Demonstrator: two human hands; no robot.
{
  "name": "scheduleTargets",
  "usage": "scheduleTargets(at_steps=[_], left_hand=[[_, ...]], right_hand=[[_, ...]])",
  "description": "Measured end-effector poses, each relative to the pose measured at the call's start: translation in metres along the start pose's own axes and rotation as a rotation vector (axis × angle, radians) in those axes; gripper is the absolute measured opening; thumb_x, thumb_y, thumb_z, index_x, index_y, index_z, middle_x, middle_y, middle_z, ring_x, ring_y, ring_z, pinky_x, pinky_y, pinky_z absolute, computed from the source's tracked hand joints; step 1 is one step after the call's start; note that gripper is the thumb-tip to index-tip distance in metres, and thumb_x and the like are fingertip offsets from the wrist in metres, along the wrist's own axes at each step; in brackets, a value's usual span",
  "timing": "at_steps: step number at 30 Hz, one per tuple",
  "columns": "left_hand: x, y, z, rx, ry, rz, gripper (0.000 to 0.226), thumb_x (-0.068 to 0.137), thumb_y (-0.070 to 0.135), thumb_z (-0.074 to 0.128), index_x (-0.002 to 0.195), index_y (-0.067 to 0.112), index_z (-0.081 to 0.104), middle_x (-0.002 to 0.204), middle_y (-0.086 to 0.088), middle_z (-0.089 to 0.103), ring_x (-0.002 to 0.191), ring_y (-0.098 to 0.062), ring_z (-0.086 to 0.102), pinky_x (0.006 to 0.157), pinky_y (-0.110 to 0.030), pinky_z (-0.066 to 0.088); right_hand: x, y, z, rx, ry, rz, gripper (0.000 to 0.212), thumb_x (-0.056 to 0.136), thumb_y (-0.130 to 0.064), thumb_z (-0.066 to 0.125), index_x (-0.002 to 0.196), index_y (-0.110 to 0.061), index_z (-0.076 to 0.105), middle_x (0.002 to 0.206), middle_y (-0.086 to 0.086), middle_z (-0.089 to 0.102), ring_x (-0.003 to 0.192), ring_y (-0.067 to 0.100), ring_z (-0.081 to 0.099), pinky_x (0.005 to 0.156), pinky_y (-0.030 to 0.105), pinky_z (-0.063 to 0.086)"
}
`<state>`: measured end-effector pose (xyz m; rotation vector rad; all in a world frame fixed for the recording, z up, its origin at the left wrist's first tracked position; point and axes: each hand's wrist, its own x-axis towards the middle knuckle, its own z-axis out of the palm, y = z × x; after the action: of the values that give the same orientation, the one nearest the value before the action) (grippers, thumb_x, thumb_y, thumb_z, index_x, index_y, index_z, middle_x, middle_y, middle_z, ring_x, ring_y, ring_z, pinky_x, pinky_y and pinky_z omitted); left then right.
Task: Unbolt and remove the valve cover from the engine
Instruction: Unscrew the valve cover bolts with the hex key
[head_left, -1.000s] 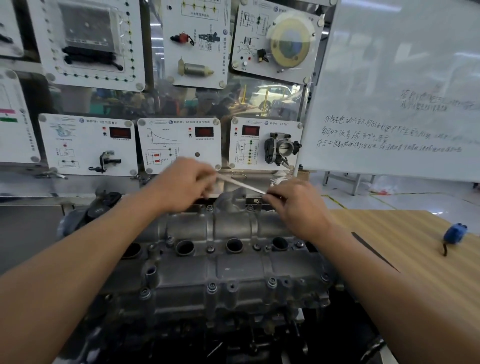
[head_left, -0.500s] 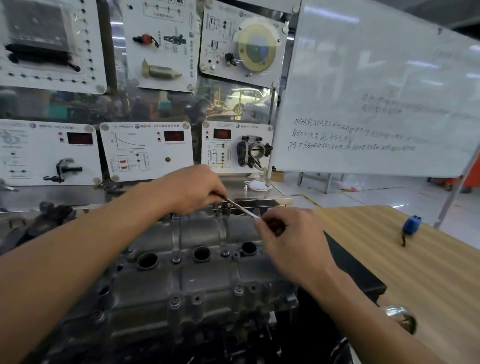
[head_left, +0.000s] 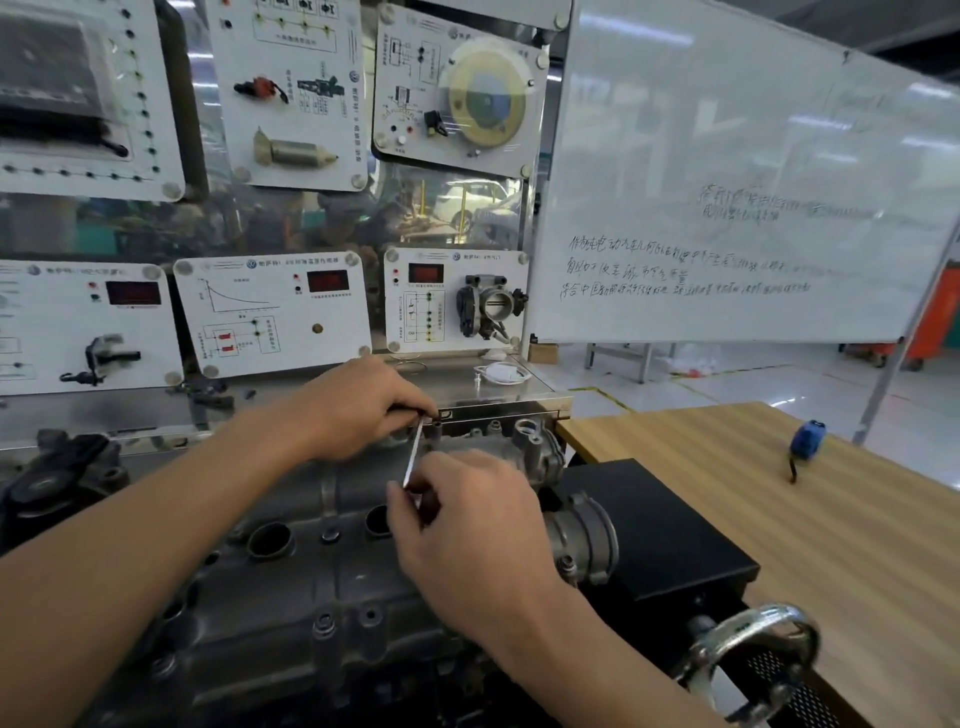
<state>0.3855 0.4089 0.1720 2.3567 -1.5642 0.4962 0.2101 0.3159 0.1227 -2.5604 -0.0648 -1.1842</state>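
The grey metal valve cover (head_left: 291, 582) sits on the engine, with round plug holes and several bolts along its near edge. A thin silver wrench handle (head_left: 413, 457) runs between my two hands above the cover's far right part. My left hand (head_left: 358, 405) grips the upper end at the cover's back edge; the tool's head is hidden under its fingers. My right hand (head_left: 467, 525) pinches the lower end of the handle over the cover's right side.
Training panels (head_left: 270, 312) stand right behind the engine. A black box (head_left: 654, 535) and a chrome handwheel (head_left: 753, 654) lie at the right. A wooden table (head_left: 831, 519) carries a blue tape measure (head_left: 805, 439). A whiteboard (head_left: 727, 197) stands behind it.
The view swung right and closer. The handle turned from nearly level to nearly upright, my right hand swinging its end toward me; my left hand stayed at the cover's back edge.
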Motion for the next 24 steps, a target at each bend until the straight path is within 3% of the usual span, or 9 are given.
scheduleTargets(at_steps=[4, 8, 12, 14, 17, 20, 24], left_hand=[[-0.001, -0.003, 0.005, -0.017, 0.055, 0.006, 0.022, 0.089, 0.016, 0.070, 0.108, 0.025, 0.076, 0.094, 0.008, 0.077, 0.067, 0.011, 0.050, 0.066, -0.004, 0.034], [-0.002, -0.004, 0.009, -0.057, 0.086, 0.012, 0.019, 0.088, 0.014, 0.071, 0.103, 0.022, 0.078, 0.092, 0.006, 0.078, 0.080, 0.019, 0.050, 0.068, 0.001, 0.037], [-0.001, -0.003, 0.013, -0.070, 0.093, -0.021, 0.019, 0.086, 0.015, 0.074, 0.102, 0.024, 0.079, 0.090, 0.007, 0.078, 0.064, 0.024, 0.050, 0.066, 0.002, 0.034], [0.002, -0.005, 0.014, -0.073, 0.043, -0.065, 0.019, 0.087, 0.018, 0.073, 0.104, 0.026, 0.078, 0.095, 0.007, 0.077, 0.074, 0.014, 0.056, 0.073, -0.002, 0.036], [0.008, -0.013, 0.016, -0.068, -0.072, -0.179, 0.019, 0.091, 0.028, 0.068, 0.107, 0.034, 0.075, 0.101, 0.009, 0.075, 0.094, -0.009, 0.067, 0.087, -0.027, 0.051], [0.015, -0.022, 0.018, -0.034, -0.145, -0.235, 0.018, 0.090, 0.038, 0.066, 0.107, 0.039, 0.074, 0.101, 0.012, 0.074, 0.098, -0.010, 0.067, 0.091, -0.034, 0.052], [0.018, -0.035, 0.024, -0.009, -0.135, -0.182, 0.014, 0.089, 0.046, 0.065, 0.102, 0.044, 0.072, 0.094, 0.019, 0.072, 0.090, 0.000, 0.066, 0.086, -0.035, 0.054]], right_hand=[[0.004, -0.009, 0.006, 0.004, -0.011, -0.022, 0.028, 0.088, -0.034, 0.061, 0.067, -0.017, 0.056, 0.064, -0.001, 0.058, 0.060, 0.019, 0.053, 0.057, 0.030, 0.040], [0.010, -0.016, 0.014, -0.003, -0.015, -0.035, 0.028, 0.086, -0.033, 0.064, 0.066, -0.015, 0.058, 0.063, 0.000, 0.059, 0.059, 0.021, 0.054, 0.058, 0.028, 0.032], [0.019, -0.021, 0.020, 0.018, -0.058, -0.077, 0.027, 0.087, -0.031, 0.064, 0.068, -0.013, 0.060, 0.066, 0.005, 0.062, 0.063, 0.025, 0.056, 0.061, 0.031, 0.034], [0.025, -0.024, 0.023, 0.037, -0.079, -0.105, 0.024, 0.088, -0.030, 0.063, 0.074, -0.010, 0.064, 0.072, 0.007, 0.065, 0.069, 0.028, 0.059, 0.066, 0.035, 0.040], [0.032, -0.027, 0.024, 0.038, -0.059, -0.135, 0.022, 0.090, -0.031, 0.062, 0.090, -0.009, 0.065, 0.087, 0.010, 0.068, 0.078, 0.032, 0.061, 0.067, 0.036, 0.041], [0.034, -0.026, 0.025, 0.034, -0.085, -0.187, 0.024, 0.095, -0.030, 0.057, 0.093, -0.007, 0.064, 0.090, 0.012, 0.068, 0.080, 0.034, 0.062, 0.062, 0.035, 0.036], [0.035, -0.021, 0.027, -0.034, -0.158, -0.286, 0.024, 0.098, -0.026, 0.055, 0.092, -0.007, 0.068, 0.085, 0.012, 0.068, 0.078, 0.035, 0.064, 0.057, 0.034, 0.034]])
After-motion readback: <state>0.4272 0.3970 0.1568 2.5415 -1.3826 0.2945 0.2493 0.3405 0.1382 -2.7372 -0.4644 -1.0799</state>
